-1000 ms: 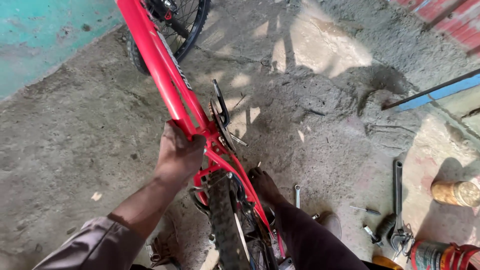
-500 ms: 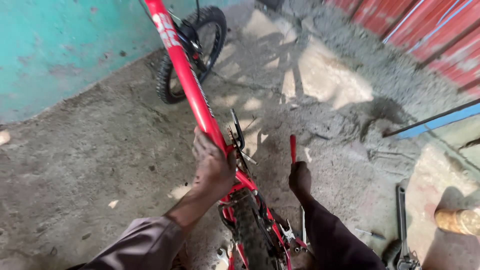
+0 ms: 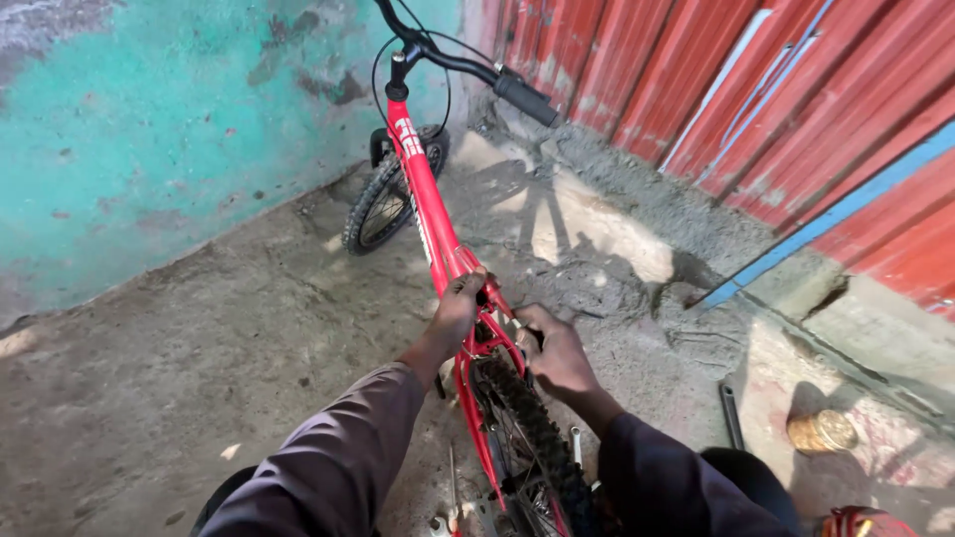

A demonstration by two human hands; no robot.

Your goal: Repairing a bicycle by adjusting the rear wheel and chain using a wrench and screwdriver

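Bicycle: red frame point(image 3: 428, 204) stands on the concrete floor point(image 3: 199, 368), front wheel point(image 3: 383, 199) at 12 o'clock near the turquoise wall point(image 3: 149, 129)
Left hand point(image 3: 458, 308): grip closed around the frame tube
Right hand point(image 3: 552, 353): at 3 o'clock of the left; fingers curled over something by the rear tyre point(image 3: 527, 428); what it holds, I cannot tell
Floor: a wrench point(image 3: 731, 416) lies at 4 o'clock

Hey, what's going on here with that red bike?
A person is bent over a red bicycle on a rough concrete floor, seen from their own head. Their left hand grips the red frame near where the seat would sit, and their right hand rests just above the knobby rear tyre. The front wheel points toward a turquoise wall, with the handlebar near a red corrugated wall. A dark tool lies on the floor to the right.
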